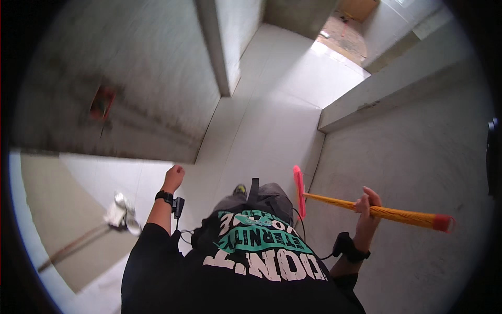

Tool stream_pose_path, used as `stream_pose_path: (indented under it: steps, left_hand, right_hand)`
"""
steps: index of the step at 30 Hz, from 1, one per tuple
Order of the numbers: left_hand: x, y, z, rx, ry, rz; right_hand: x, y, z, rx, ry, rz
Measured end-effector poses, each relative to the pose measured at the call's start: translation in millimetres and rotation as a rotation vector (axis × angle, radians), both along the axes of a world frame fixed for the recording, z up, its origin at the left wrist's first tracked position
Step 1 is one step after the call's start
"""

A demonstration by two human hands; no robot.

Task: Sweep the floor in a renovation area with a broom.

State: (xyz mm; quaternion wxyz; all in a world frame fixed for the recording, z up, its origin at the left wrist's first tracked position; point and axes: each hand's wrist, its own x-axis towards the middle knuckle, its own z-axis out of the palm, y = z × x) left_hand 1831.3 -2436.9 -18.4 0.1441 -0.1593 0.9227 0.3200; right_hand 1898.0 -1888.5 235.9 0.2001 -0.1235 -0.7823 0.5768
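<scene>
My right hand [368,204] is wrapped around the yellow-orange handle [404,216] of a long-handled floor-cleaning tool. Its narrow pink head [299,188] is low beside my right leg, near the foot of the right wall. Bristles or a blade cannot be made out on that head. A red cap [441,223] with a hanging loop finishes the handle's upper end. Out to the left, my left hand [175,176] has its fingers curled, and I see nothing in it. It appears near the lower corner of the grey wall on the left.
Pale tiles [255,129] floor a passage between bare grey walls [411,157]. A red recessed wall box [102,103] sits in the left wall. Left of me are a wooden pole [72,245] and blurred white items [121,212]. Beyond a bright doorway lies rough brown ground [343,37].
</scene>
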Motion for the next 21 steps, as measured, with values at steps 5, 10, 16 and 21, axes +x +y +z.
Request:
stream_pose_path:
  steps: [5,10,16,21]
  left_hand:
    - [-213,102,17,0.017,0.063,-0.345]
    - [-345,150,-21,-0.142,-0.141,-0.427]
    - [-440,160,-21,0.172,-0.504,0.035]
    - [-552,216,-7,0.263,-0.449,0.145]
  right_hand:
    - [-100,47,-56,-0.126,-0.089,0.06]
    - [-231,99,-92,-0.08,-0.266,0.065]
    - [-412,140,-63,0.04,-0.391,0.25]
    - [-575,210,-51,0.016,-0.311,0.308]
